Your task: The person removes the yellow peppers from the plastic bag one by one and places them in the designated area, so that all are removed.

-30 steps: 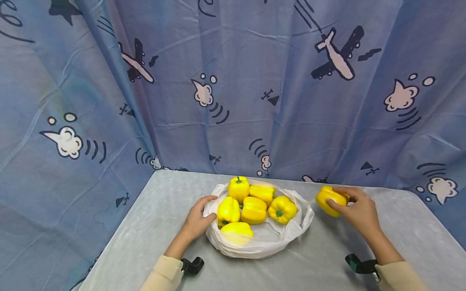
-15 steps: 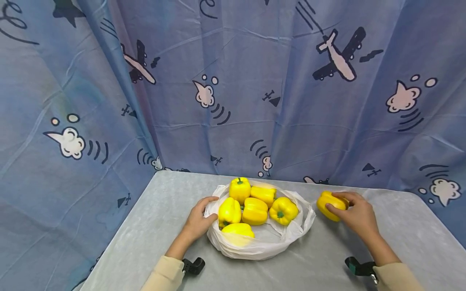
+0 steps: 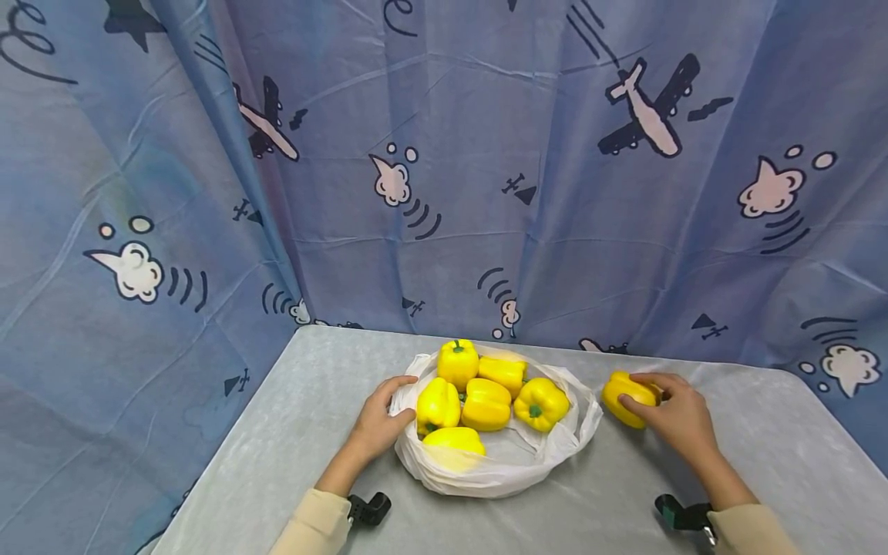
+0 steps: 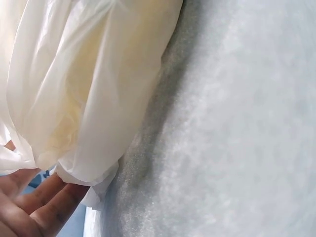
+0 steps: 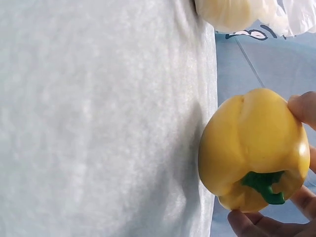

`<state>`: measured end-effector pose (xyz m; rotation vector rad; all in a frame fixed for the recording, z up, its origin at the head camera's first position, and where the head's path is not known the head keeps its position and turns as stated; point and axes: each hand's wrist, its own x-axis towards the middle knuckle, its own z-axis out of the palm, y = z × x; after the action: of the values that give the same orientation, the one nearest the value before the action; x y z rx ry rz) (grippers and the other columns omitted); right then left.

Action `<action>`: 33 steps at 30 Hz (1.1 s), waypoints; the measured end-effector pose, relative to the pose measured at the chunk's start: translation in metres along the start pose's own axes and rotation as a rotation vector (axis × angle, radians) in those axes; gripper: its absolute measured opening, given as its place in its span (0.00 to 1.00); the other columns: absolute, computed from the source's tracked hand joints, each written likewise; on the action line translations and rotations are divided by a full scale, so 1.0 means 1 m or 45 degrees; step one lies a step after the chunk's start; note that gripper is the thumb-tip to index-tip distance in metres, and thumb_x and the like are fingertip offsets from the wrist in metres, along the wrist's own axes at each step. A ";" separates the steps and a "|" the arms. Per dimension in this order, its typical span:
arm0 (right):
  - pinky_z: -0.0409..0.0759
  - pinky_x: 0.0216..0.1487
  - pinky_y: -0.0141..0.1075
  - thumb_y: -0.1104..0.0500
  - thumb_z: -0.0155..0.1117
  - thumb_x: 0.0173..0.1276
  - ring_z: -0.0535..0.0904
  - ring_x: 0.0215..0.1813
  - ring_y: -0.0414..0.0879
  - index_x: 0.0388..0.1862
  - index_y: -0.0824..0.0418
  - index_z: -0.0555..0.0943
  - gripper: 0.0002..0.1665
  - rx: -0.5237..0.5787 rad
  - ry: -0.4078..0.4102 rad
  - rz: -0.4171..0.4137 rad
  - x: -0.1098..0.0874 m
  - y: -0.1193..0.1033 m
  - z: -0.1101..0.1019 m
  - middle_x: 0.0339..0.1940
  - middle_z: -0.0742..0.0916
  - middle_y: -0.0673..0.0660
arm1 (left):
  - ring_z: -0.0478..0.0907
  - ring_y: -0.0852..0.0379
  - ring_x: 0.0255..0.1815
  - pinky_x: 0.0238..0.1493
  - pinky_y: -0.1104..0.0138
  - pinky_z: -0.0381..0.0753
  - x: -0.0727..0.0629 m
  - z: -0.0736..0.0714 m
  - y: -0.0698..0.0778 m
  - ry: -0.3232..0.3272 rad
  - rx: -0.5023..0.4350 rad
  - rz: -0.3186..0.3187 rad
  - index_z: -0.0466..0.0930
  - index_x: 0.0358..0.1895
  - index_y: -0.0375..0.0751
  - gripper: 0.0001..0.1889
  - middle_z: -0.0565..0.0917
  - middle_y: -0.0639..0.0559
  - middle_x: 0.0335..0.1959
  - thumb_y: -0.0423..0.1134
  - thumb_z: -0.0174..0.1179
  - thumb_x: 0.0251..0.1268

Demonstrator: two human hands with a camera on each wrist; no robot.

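Note:
A white plastic bag [image 3: 486,483] lies with its mouth spread wide, several yellow bell peppers [image 3: 486,404] inside it. At the bag's left rim, my left hand [image 3: 377,418] holds the edge, the thumb over the inside; in the left wrist view its fingers [image 4: 57,205] reach behind the plastic. To the right of the bag, my right hand [image 3: 680,416] grips one more yellow bell pepper [image 3: 627,399] between thumb and fingers. The right wrist view shows this pepper's green stem [image 5: 266,186] and its lower side close to the tabletop; whether it touches cannot be told.
The table [image 3: 264,462] has a pale grey cover. A blue curtain [image 3: 444,193] with planes and clouds hangs behind its back edge and at the left. Black devices [image 3: 371,509] are strapped to both wrists.
My right hand has lowered the yellow bell pepper toward the table, just right of the bag. The left hand stays on the bag's rim, and the head view shifts slightly.

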<state>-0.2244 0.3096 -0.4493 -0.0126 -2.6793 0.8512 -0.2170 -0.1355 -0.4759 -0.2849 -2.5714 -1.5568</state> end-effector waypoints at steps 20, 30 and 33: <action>0.78 0.49 0.57 0.45 0.70 0.58 0.77 0.50 0.63 0.54 0.65 0.81 0.31 0.000 0.009 -0.008 -0.001 0.009 0.004 0.54 0.81 0.70 | 0.67 0.44 0.69 0.68 0.47 0.67 0.000 0.002 -0.002 0.007 0.005 0.013 0.76 0.60 0.48 0.25 0.74 0.45 0.64 0.31 0.58 0.55; 0.77 0.52 0.61 0.44 0.66 0.63 0.76 0.53 0.65 0.57 0.67 0.78 0.33 -0.045 -0.066 -0.038 0.001 0.007 0.000 0.55 0.80 0.71 | 0.67 0.43 0.69 0.69 0.47 0.66 0.001 0.002 -0.003 0.008 -0.003 0.012 0.76 0.59 0.48 0.25 0.75 0.46 0.63 0.31 0.58 0.55; 0.77 0.52 0.61 0.43 0.65 0.63 0.76 0.53 0.67 0.57 0.67 0.78 0.33 -0.058 -0.082 -0.032 0.001 0.008 0.000 0.56 0.79 0.71 | 0.67 0.44 0.69 0.69 0.47 0.66 0.002 0.002 -0.003 0.002 0.000 0.010 0.76 0.59 0.48 0.25 0.75 0.46 0.63 0.31 0.58 0.55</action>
<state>-0.2257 0.3159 -0.4534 0.0382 -2.7528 0.7960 -0.2191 -0.1348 -0.4786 -0.2937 -2.5657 -1.5538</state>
